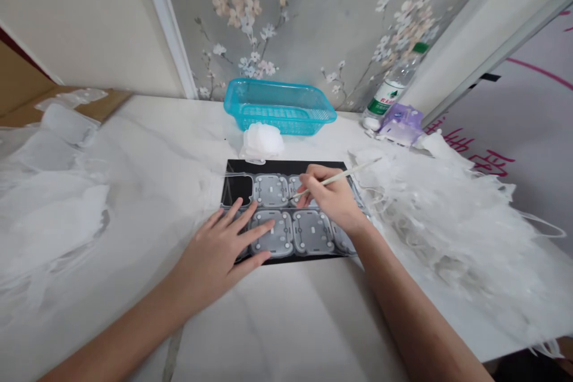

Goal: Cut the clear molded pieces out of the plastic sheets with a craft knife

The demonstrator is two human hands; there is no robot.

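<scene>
A black mat [329,166] lies on the white marble table [290,310], and a sheet of clear moulded plastic cells [308,231] rests on it. My left hand [221,253] lies flat with fingers spread, pressing on the sheet's left part. My right hand [333,197] pinches a thin pale stick [353,172] like a pen. The stick's dark tip touches a cell in the upper row.
A turquoise plastic basket [280,105] stands behind the mat with a small wad of white material [262,141] in front of it. Heaps of clear plastic scraps [447,221] lie right and left [49,191]. A water bottle [391,92] and a purple pack [400,125] sit far right.
</scene>
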